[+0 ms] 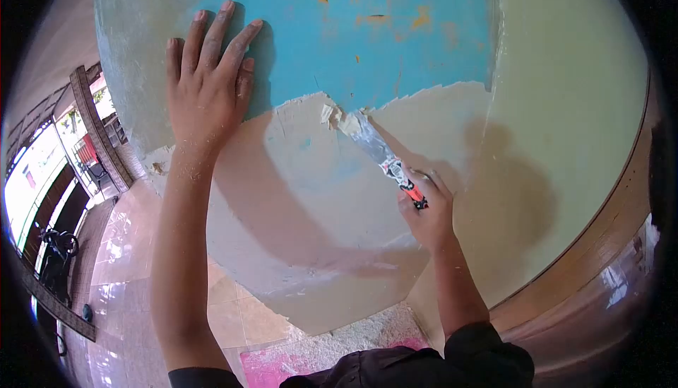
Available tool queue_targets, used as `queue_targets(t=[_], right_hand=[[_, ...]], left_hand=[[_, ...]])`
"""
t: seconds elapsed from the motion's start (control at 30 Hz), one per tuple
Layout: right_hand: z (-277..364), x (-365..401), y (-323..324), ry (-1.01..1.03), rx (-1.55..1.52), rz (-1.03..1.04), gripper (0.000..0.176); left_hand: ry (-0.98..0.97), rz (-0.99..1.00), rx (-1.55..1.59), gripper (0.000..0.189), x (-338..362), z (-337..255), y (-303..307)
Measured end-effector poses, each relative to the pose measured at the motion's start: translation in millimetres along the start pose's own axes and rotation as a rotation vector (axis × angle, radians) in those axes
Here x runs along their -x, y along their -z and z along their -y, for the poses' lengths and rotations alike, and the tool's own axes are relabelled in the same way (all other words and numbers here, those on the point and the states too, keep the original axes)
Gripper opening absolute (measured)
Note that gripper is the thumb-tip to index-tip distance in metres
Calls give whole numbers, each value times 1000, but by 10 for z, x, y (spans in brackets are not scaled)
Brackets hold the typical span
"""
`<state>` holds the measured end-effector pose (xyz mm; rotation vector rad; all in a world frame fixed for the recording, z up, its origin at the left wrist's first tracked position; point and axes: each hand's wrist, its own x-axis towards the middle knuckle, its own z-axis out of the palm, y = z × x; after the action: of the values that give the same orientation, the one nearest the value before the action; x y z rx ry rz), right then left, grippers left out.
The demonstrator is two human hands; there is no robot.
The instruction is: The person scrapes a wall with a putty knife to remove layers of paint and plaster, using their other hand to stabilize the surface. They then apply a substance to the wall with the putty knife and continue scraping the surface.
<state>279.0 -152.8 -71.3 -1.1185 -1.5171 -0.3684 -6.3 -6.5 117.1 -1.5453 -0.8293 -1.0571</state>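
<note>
My left hand (209, 84) lies flat against the wall (579, 105), fingers spread, near the left end of a turquoise paint patch (339, 27). In my right hand (429, 211) is a scraper (373, 140) with an orange and black handle, its blade smeared with pale residue. The blade's tip meets the ragged lower edge of the turquoise paint. Curled pale flakes (329, 114) cling at the tip. Below that edge, a bare beige area (339, 197) shows faint blue traces. Orange spots mark the turquoise paint.
White crumbs lie over a pink sheet (265, 365) on the tiled floor below me. A brown baseboard (565, 275) runs along the wall's lower right. At far left, a doorway shows a parked motorcycle (56, 254) and a chair (99, 172).
</note>
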Motion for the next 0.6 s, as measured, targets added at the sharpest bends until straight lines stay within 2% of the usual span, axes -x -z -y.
queue_targets(t=[0.13,0.37,0.43,0.5,0.53,0.57,0.6], right_hand=[[214,-260,-42,38,3,12,48],[665,-645,-192,70,-36,66,43],[608,-621,-205,85,-59,58,44],[496,-504,-178,103,-139,-42,43],[386,-398,-191,21,-187,-72,44],[309,-304,-168,28,-192,-67,44],[253,-217,-137,-120,-222,-37,44]], left_hand=[[-1,-65,25,45,-10,0,-37],[-6,-22,-1,42,-1,23,-15],[-18,-28,37,42,-2,47,-22],[-16,-24,41,42,-12,40,-9],[-12,-15,49,43,-10,38,5],[-6,-15,41,43,-10,38,15],[-6,-13,46,42,-12,34,18]])
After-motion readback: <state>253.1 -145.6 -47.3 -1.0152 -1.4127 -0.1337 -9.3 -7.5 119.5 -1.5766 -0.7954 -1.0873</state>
